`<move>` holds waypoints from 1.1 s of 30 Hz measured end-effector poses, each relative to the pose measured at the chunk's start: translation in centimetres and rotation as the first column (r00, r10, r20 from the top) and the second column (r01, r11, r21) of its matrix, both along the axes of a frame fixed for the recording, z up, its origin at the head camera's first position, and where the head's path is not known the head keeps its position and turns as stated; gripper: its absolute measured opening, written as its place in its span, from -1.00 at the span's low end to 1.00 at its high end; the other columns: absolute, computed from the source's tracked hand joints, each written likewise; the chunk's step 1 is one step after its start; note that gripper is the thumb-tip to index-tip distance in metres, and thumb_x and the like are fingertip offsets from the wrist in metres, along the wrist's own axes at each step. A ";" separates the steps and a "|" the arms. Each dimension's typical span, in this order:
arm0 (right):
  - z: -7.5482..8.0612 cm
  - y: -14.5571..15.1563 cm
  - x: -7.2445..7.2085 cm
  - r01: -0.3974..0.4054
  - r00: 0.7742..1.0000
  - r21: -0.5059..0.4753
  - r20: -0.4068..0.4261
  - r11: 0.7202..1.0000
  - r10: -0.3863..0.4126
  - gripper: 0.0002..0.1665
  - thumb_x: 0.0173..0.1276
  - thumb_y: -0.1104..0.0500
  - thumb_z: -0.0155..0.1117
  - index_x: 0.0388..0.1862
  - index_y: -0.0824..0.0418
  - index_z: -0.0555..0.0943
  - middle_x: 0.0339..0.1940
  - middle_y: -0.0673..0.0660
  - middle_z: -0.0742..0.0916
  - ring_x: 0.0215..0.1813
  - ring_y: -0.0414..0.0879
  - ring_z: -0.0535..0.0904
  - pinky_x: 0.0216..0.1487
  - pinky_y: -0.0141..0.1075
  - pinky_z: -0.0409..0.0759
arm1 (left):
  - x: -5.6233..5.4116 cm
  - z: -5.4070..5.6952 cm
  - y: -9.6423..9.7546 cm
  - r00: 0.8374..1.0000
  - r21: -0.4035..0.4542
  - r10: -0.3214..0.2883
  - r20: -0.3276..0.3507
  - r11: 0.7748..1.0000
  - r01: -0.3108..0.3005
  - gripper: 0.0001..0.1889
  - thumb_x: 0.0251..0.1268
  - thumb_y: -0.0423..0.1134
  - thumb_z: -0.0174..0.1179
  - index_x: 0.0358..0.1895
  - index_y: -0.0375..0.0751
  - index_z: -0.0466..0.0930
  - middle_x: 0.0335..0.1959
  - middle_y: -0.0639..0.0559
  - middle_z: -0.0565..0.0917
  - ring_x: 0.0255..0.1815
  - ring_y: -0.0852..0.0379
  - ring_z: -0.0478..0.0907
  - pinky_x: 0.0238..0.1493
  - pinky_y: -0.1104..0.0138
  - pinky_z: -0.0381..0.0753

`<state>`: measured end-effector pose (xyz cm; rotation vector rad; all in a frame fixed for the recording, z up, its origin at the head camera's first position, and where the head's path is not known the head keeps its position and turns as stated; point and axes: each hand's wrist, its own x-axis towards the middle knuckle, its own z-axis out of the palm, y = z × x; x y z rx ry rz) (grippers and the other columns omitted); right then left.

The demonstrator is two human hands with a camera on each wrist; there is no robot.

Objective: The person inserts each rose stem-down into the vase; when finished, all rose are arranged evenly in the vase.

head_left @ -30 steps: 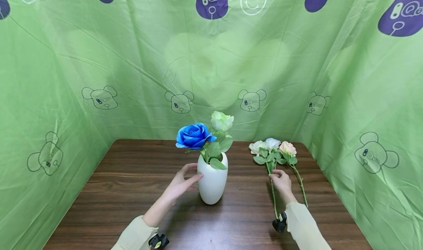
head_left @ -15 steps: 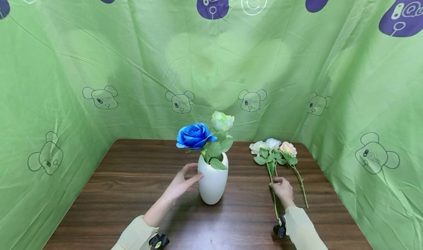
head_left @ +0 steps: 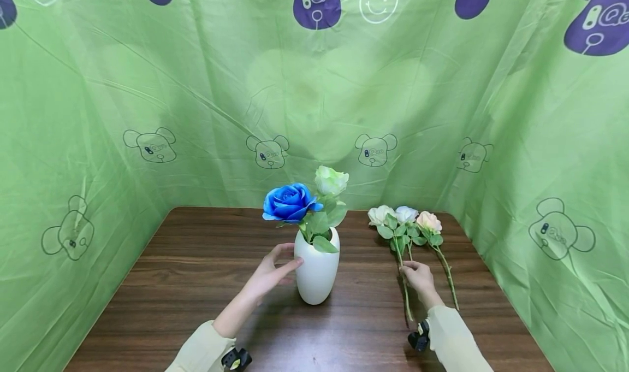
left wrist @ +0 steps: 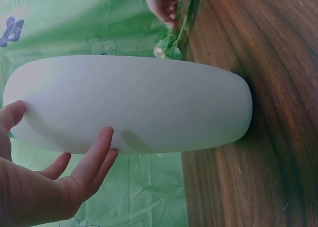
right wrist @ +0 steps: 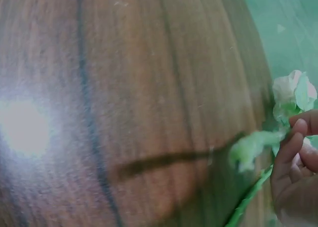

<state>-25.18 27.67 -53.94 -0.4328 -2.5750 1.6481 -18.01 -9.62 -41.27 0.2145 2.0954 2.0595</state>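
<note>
A white vase [head_left: 316,273] stands upright holding a blue rose [head_left: 290,202] and a pale green flower [head_left: 331,181]. My left hand [head_left: 270,271] touches the vase's left side, its fingers spread and nearly straight; in the left wrist view its fingertips [left wrist: 106,135] press on the smooth wall. On the right, my right hand [head_left: 419,278] pinches the stem of a white rose [head_left: 380,215] between thumb and fingers. That stem's cut end [right wrist: 246,152] points toward the right wrist camera, with a shadow beneath it on the wood.
Beside the white rose lie a pale bluish-white rose [head_left: 405,214] and a pink rose [head_left: 429,222], the pink one's stem slanting toward the front. The brown wooden table [head_left: 196,284] meets green printed cloth [head_left: 211,88] on its back and sides.
My right hand slid down the stem toward me, then moved slightly up and left. The white rose shifted a little left, its lower stem with it. Left hand and vase stay put.
</note>
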 end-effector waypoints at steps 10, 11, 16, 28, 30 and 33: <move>-1.0 -0.3 -2.0 -0.195 0.931 -0.271 -0.354 0.943 0.091 -0.64 0.15 0.30 0.16 -0.04 0.35 0.46 -0.48 0.07 0.63 -0.67 -0.20 0.50 -0.65 -0.43 0.50 | 0.6 1.2 0.1 1.000 -0.019 -0.004 -0.002 1.000 0.004 -0.49 0.19 -0.23 0.13 0.17 -0.35 0.22 0.06 -0.31 0.34 -0.04 -0.17 0.42 -0.17 -0.02 0.48; -1.1 -0.3 -2.2 -0.221 0.916 -0.291 -0.389 0.931 0.096 -0.63 0.14 0.29 0.18 -0.04 0.33 0.46 -0.48 0.07 0.63 -0.67 -0.18 0.51 -0.64 -0.41 0.51 | 0.6 1.2 0.1 1.000 -0.018 -0.003 -0.002 1.000 0.003 -0.49 0.19 -0.23 0.13 0.17 -0.35 0.22 0.06 -0.31 0.35 -0.05 -0.17 0.42 -0.17 -0.01 0.48; -1.7 -0.2 -3.9 -0.392 0.818 -0.372 -0.558 0.841 0.135 -0.54 0.14 0.33 0.18 0.04 0.33 0.36 -0.42 0.23 0.60 -0.63 0.00 0.55 -0.63 -0.25 0.56 | 0.6 1.1 0.1 1.000 -0.020 -0.001 -0.002 1.000 0.001 -0.48 0.19 -0.22 0.14 0.16 -0.35 0.23 0.06 -0.30 0.35 -0.05 -0.17 0.42 -0.17 -0.01 0.48; -3.5 -1.2 -8.8 -0.521 0.665 -0.333 -0.736 0.786 0.129 -0.49 0.25 0.44 0.04 0.18 0.32 0.23 -0.23 0.34 0.55 -0.54 0.18 0.57 -0.54 -0.11 0.57 | 0.7 1.3 0.1 1.000 -0.020 -0.003 0.005 1.000 0.003 -0.48 0.19 -0.22 0.14 0.17 -0.34 0.22 0.06 -0.31 0.34 -0.04 -0.17 0.42 -0.15 -0.02 0.47; -0.5 -2.6 -7.2 -0.579 0.607 -0.318 -0.783 0.751 0.136 -0.51 0.24 0.49 0.00 0.16 0.36 0.25 -0.24 0.33 0.56 -0.53 0.14 0.58 -0.53 -0.17 0.58 | 0.7 1.3 0.1 1.000 -0.022 -0.003 0.007 1.000 0.004 -0.48 0.19 -0.23 0.14 0.17 -0.34 0.22 0.06 -0.31 0.35 -0.04 -0.17 0.42 -0.15 -0.02 0.47; 6.8 -5.9 -2.8 -0.563 0.612 -0.366 -0.787 0.741 0.076 -0.58 0.21 0.44 0.08 0.07 0.40 0.32 -0.32 0.30 0.58 -0.56 0.06 0.58 -0.53 -0.24 0.58 | 0.7 1.3 0.1 1.000 -0.024 -0.002 0.011 1.000 0.003 -0.49 0.18 -0.23 0.14 0.17 -0.33 0.22 0.06 -0.31 0.35 -0.04 -0.16 0.42 -0.17 0.00 0.49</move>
